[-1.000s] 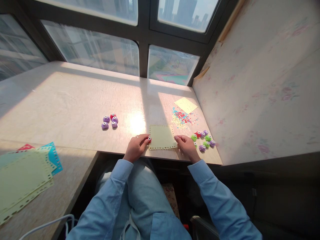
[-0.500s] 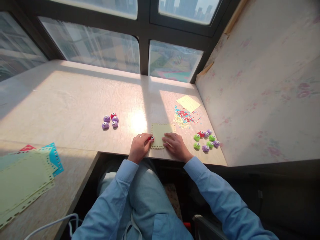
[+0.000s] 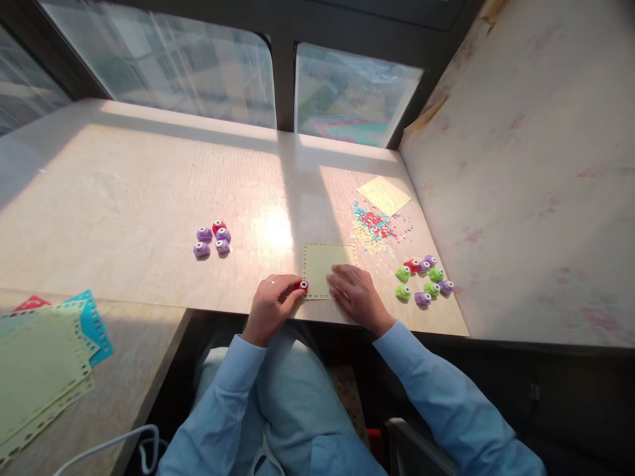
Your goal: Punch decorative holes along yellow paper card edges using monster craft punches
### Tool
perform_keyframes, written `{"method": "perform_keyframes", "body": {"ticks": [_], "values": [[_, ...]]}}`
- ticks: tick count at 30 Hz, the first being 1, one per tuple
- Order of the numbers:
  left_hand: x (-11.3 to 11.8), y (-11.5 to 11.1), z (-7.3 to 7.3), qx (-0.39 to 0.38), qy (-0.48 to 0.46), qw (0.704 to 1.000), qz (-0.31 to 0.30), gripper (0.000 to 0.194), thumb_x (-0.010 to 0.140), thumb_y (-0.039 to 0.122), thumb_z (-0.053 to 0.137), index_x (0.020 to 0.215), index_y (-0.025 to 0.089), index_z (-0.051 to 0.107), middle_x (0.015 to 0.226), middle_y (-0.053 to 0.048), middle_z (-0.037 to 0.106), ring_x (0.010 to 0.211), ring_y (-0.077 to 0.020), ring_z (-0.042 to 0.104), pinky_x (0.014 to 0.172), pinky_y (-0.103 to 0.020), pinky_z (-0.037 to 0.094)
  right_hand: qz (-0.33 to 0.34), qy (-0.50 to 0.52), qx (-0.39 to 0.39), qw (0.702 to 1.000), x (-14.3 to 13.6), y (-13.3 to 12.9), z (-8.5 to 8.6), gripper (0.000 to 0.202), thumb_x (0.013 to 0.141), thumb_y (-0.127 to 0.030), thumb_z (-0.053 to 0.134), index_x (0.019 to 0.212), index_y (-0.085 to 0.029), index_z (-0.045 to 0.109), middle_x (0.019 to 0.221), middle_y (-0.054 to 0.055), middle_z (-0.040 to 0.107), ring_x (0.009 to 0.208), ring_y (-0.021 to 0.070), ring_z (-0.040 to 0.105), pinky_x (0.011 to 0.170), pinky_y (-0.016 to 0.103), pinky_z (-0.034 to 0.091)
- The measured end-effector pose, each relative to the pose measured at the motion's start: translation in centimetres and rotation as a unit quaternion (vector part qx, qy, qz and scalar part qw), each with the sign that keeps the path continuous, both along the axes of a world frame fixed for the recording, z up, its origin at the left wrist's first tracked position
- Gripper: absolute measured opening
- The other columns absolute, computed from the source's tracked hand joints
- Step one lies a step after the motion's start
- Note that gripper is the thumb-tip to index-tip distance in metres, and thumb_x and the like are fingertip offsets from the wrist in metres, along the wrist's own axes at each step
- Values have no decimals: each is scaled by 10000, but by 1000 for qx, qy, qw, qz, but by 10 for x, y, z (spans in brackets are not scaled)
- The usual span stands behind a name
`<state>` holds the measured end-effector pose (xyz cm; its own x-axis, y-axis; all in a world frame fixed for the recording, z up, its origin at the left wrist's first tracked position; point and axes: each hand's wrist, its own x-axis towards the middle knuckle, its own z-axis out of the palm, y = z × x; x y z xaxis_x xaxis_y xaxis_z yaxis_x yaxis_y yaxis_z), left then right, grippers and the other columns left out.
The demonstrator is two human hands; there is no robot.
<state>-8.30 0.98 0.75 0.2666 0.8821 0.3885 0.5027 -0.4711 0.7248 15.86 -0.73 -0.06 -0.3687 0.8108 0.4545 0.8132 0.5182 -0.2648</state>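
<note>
Head view: red punch (image 3: 303, 285) seemingly between left hand's (image 3: 272, 305) fingers.

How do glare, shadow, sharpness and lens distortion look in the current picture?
Head view: glare washes out a patch of the tabletop, left of the pale green card; shadow bands cross the surface; window frame bows at wide angle; the small punches' fine detail is soft.

text: none legible; labels: none; brands: none; numbers: none; signs: none
</note>
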Motion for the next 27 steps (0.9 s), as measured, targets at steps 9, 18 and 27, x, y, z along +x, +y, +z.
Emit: {"method": "perform_keyframes", "body": {"ticks": [9, 18, 27], "values": [[12, 1, -2, 24, 27, 998, 54, 172, 915, 284, 634, 1049, 210, 711, 1053, -39, 733, 976, -194, 655, 871, -373, 504, -7, 1, -26, 1000, -2, -2, 4, 259, 962, -268, 532, 1178, -197, 657, 1306, 105, 590, 1223, 236, 525, 993, 422, 479], [4, -1, 7, -12, 28, 999, 14, 153, 910, 285, 641, 1028, 234, 725, 1032, -31, 743, 992, -195, 660, 891, -377, 518, -9, -5, -61, 998, -1, -4, 8, 286, 959, -263, 519, 1212, -219, 644, 1340, 109, 566, 1255, 246, 508, 1011, 446, 479], [5, -2, 4, -2, 16, 1000, 26, 188, 873, 252, 686, 1060, 242, 702, 1037, -26, 736, 974, -194, 663, 867, -368, 528, -10, -4, -71, 997, -2, -4, 9, 288, 959, -257, 522, 1221, -225, 637, 1352, 104, 561, 1263, 249, 505, 1007, 446, 474]]}}
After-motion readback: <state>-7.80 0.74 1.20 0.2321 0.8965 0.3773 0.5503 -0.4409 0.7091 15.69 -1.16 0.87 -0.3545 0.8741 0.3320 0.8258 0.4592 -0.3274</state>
